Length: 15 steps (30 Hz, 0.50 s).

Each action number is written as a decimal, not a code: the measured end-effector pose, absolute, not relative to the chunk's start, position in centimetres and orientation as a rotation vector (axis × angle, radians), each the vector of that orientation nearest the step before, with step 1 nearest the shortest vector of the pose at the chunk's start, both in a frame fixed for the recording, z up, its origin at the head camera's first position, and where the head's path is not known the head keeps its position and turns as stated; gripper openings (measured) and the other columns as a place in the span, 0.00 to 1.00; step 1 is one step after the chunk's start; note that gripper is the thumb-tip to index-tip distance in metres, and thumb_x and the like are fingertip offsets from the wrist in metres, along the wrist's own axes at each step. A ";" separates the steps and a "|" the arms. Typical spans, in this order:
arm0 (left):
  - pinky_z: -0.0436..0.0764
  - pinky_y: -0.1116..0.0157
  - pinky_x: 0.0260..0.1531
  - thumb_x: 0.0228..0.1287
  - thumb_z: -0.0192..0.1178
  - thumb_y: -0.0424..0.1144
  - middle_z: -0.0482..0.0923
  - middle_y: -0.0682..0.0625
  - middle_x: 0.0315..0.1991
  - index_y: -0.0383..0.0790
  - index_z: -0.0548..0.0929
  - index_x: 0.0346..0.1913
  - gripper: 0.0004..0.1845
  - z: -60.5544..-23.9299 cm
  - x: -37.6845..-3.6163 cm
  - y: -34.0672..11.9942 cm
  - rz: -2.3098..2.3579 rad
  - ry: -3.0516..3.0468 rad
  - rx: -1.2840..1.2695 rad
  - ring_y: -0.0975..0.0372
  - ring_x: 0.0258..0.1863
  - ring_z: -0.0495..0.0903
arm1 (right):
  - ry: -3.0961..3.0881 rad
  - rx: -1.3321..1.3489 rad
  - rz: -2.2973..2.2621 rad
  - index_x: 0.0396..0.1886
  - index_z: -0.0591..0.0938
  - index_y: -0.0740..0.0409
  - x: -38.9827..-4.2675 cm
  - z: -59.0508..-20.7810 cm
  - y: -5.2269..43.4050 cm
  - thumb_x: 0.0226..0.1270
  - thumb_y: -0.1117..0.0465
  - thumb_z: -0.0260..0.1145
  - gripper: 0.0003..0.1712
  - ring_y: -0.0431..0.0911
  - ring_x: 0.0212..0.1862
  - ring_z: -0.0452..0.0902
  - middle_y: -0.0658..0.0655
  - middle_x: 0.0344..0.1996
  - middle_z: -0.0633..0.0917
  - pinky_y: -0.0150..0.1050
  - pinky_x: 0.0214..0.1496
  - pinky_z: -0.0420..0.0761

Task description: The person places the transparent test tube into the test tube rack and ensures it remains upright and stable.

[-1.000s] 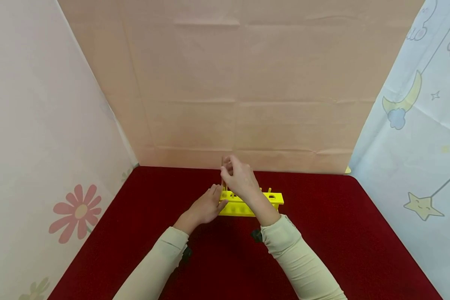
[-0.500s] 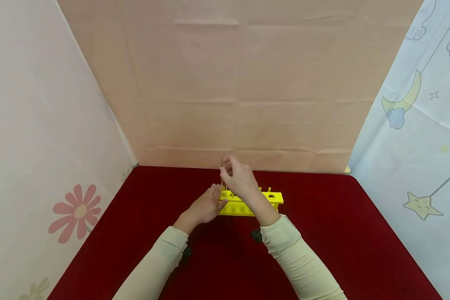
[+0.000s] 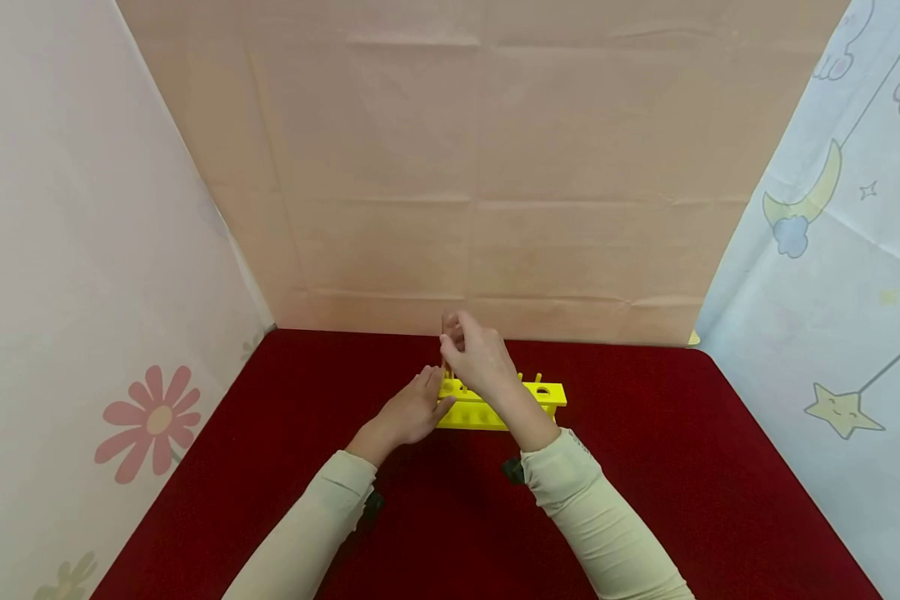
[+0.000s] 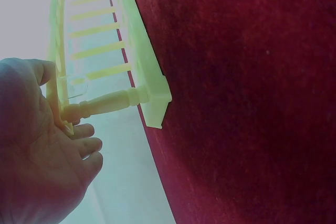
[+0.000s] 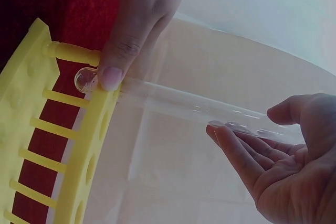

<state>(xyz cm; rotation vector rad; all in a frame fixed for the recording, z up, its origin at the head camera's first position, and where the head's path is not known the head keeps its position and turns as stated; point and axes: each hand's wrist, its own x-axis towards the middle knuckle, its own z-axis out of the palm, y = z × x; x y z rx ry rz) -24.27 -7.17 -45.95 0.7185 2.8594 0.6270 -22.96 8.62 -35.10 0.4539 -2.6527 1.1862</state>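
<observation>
A yellow test tube rack (image 3: 474, 417) stands on the red tabletop. My left hand (image 3: 412, 410) grips the left end of its upper bar, thumb on the near side. In the left wrist view the fingers of that left hand (image 4: 42, 150) wrap round the bar's end. A clear test tube (image 5: 173, 100) passes through the end hole, its rounded bottom a little below the upper bar, above the rack's base. My right hand (image 3: 482, 358) holds the tube's upper part between thumb and fingers. In the head view this hand hides part of the rack's top.
Thin yellow pegs (image 3: 538, 378) rise along the rack's back. The red tabletop (image 3: 645, 467) ends at a tan backdrop (image 3: 472, 167), with patterned sheets on both sides. Dark devices sit by both wrists.
</observation>
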 end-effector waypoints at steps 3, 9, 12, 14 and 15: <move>0.57 0.49 0.75 0.82 0.40 0.58 0.46 0.34 0.80 0.33 0.45 0.81 0.40 -46.0 -24.3 -7.2 0.623 2.856 0.720 0.46 0.80 0.49 | -2.652 0.456 1.187 0.55 0.77 0.57 -23.0 -35.2 8.6 0.75 0.59 0.62 0.13 0.50 0.46 0.87 0.59 0.48 0.88 0.43 0.42 0.87; 0.57 0.49 0.75 0.82 0.39 0.58 0.46 0.34 0.80 0.32 0.45 0.81 0.40 -46.1 -24.4 -7.2 0.624 2.855 0.740 0.46 0.80 0.49 | -2.653 0.460 1.188 0.54 0.77 0.57 -23.0 -35.3 8.7 0.74 0.58 0.62 0.13 0.50 0.46 0.87 0.60 0.48 0.88 0.45 0.46 0.87; 0.58 0.49 0.75 0.82 0.39 0.57 0.46 0.34 0.80 0.32 0.45 0.81 0.40 -46.1 -24.4 -7.2 0.623 2.856 0.751 0.46 0.79 0.49 | -2.656 0.463 1.194 0.55 0.77 0.58 -23.1 -35.3 8.6 0.74 0.59 0.63 0.14 0.50 0.46 0.87 0.60 0.47 0.88 0.46 0.47 0.87; 0.58 0.49 0.75 0.82 0.40 0.57 0.46 0.34 0.80 0.32 0.45 0.81 0.40 -46.1 -24.5 -7.2 0.621 2.857 0.753 0.46 0.79 0.50 | -2.659 0.463 1.196 0.55 0.77 0.58 -23.1 -35.3 8.6 0.74 0.60 0.63 0.14 0.50 0.47 0.87 0.60 0.48 0.88 0.46 0.47 0.87; 0.58 0.49 0.75 0.82 0.40 0.57 0.46 0.34 0.80 0.32 0.45 0.81 0.40 -46.0 -24.4 -7.2 0.620 2.856 0.754 0.46 0.79 0.50 | -2.660 0.462 1.198 0.56 0.77 0.58 -23.1 -35.3 8.6 0.74 0.60 0.63 0.14 0.50 0.46 0.87 0.60 0.47 0.88 0.46 0.47 0.87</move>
